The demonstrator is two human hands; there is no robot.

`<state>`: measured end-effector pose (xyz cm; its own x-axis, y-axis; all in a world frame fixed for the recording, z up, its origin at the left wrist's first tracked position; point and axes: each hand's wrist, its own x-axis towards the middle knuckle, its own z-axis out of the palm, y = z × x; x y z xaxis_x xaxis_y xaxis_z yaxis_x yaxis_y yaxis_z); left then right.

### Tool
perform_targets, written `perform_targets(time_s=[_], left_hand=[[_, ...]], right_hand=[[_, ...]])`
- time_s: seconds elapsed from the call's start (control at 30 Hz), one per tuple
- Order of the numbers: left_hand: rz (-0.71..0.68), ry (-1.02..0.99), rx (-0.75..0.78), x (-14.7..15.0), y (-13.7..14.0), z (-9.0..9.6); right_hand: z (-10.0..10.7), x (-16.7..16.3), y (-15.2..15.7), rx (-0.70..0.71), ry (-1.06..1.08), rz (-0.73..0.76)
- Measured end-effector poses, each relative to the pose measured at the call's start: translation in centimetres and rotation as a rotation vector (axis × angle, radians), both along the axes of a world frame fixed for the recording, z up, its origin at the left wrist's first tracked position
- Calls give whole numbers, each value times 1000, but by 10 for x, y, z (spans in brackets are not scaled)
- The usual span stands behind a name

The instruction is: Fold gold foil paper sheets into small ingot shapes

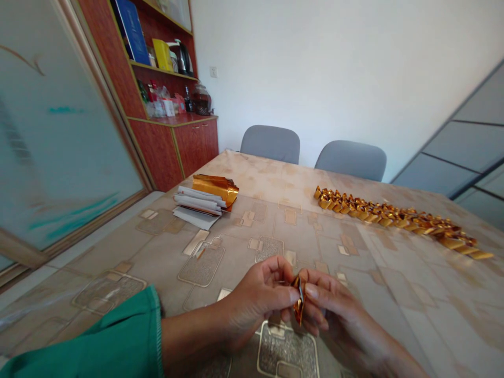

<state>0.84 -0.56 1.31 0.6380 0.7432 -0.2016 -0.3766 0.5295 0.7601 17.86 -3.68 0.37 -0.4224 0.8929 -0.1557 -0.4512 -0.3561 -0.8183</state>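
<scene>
Between my two hands is a small folded piece of gold foil paper [300,310], its pale inner side showing along an opening at the top. My left hand [265,294] pinches it from the left, thumb against the near side. From the right, my right hand [328,299] grips the same piece between thumb and fingers. Some fingertips are hidden behind the paper. Both hands are just above the patterned tablecloth [236,262]. Farther left lies a stack of gold and white foil sheets [214,188]. Long rows of folded gold foil pieces [386,212] stand at the right.
Two grey chairs [271,143] stand along the far side of the table. Behind the table's left end is a red-brown cabinet [197,139] with a kettle [183,58] and a glass jar [201,100]. A frosted sliding door [66,131] borders the left.
</scene>
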Motion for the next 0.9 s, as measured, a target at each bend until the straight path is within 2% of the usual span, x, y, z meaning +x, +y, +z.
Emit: perform_targets(time_s=[0.57, 0.77, 0.9], left_hand=[[36, 36, -12, 3, 0, 5], [30, 171, 17, 2, 3, 3], [-8, 99, -4, 0, 6, 4]], right_hand=[[-6, 2, 0, -40, 41, 64], [-6, 2, 2, -78, 59, 81], [-4, 2, 2, -78, 73, 65]])
